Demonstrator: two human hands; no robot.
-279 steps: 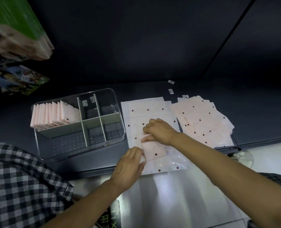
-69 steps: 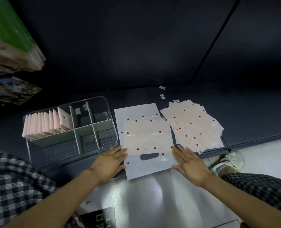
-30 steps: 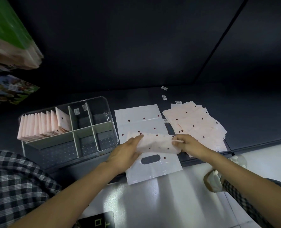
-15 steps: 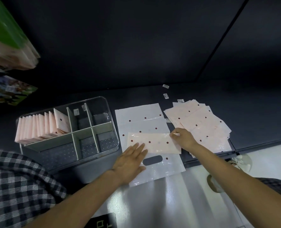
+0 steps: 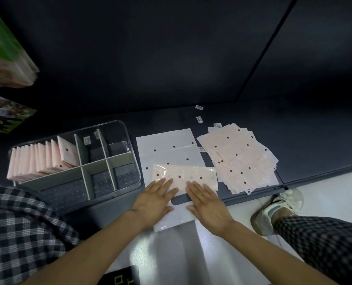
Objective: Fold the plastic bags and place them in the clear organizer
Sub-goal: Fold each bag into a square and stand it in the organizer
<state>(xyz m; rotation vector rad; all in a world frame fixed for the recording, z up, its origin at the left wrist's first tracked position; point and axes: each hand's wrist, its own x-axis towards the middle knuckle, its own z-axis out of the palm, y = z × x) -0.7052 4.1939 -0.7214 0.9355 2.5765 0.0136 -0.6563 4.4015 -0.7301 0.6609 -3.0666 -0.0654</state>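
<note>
Dark shelf surface (image 5: 243, 112) fills the upper and middle frame, with a pale floor (image 5: 325, 182) at lower right. Upper left of frame: blurred green-and-pink packaging (image 5: 4, 52), details not readable. Lower left: checked sleeve (image 5: 16, 227).

Left of centre: clear organizer (image 5: 129, 177) with grey dividers, resting on the shelf. Its far-left compartment holds a row of folded pink bags (image 5: 39, 159) standing on edge; the rightmost one leans, one dark dot visible on it. The other compartments show only small labels.

Centre: large white dotted bag (image 5: 166, 145) lying flat, its cut-out handle toward the bottom of the frame, between the two hands. On top of it lies a pink bag folded to a long strip (image 5: 191, 174), lengthwise left to right.

Left hand (image 5: 152, 200): flat, fingers straight, fingertips pressing the strip's lower left edge. Right hand (image 5: 209, 204): flat, fingers straight, ring on one finger, fingertips on the strip's lower right part. Neither hand grips anything.

Right of centre: fanned stack of unfolded pink dotted bags (image 5: 238, 159), just beside the white bag. Three small white labels (image 5: 199, 119) lie above it on the shelf.

Lower right: light shoe (image 5: 278, 208) on the floor and a checked trouser leg (image 5: 325, 243).
</note>
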